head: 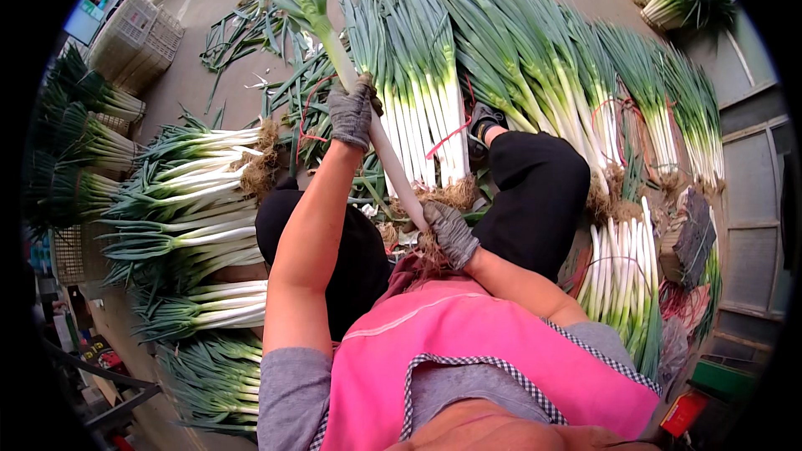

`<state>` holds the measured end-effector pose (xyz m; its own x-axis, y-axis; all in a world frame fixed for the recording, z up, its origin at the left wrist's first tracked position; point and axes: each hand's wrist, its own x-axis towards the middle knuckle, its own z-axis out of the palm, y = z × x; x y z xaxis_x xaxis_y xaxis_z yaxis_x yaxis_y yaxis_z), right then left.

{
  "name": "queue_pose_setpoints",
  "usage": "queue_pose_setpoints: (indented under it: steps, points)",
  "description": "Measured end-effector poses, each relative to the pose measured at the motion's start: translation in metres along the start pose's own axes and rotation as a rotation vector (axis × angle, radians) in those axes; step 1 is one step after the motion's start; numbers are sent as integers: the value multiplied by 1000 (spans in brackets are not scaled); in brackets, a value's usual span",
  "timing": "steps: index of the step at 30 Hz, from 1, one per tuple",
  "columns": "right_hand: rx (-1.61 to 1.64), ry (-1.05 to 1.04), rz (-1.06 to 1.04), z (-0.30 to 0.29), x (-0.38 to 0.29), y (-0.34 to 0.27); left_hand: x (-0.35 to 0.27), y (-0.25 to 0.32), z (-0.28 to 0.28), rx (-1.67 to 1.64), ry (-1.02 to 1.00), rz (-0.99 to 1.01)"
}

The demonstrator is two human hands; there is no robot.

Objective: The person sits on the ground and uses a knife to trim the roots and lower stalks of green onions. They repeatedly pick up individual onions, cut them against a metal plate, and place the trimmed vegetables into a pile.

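Observation:
A long green onion (396, 166) slants across the space before me, its leafy top up and away, its roots near my lap. My left hand (352, 111), in a grey knit glove, is closed around the upper part of its white stalk. Near the roots, my right hand (448, 233), gloved the same way, grips the lower end. Behind the stalk, a row of green onions (442, 119) lies on the floor between my legs, roots towards me. A red tie (452, 136) crosses this row. A second red tie (305, 114) lies left of it.
Many green onions (219, 163) are piled at the left, with more bundles (557, 75) at the right. Loose trimmed leaves (250, 28) litter the floor. A plastic basket (135, 41) stands at the upper left. A stone-like block (688, 238) sits at the right, near a tied bunch (620, 263).

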<state>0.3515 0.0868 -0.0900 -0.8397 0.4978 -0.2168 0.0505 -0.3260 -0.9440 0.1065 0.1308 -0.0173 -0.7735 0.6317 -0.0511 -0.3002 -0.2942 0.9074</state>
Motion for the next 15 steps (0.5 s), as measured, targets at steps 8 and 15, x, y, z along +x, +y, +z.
queue_pose_setpoints:
  steps: [8,15]
  points:
    - [-647,75,172,-37,34,40,9,4,5,96,43,64]
    - [-92,306,-159,-50,64,-37,-36,-5,34,283,-260,138]
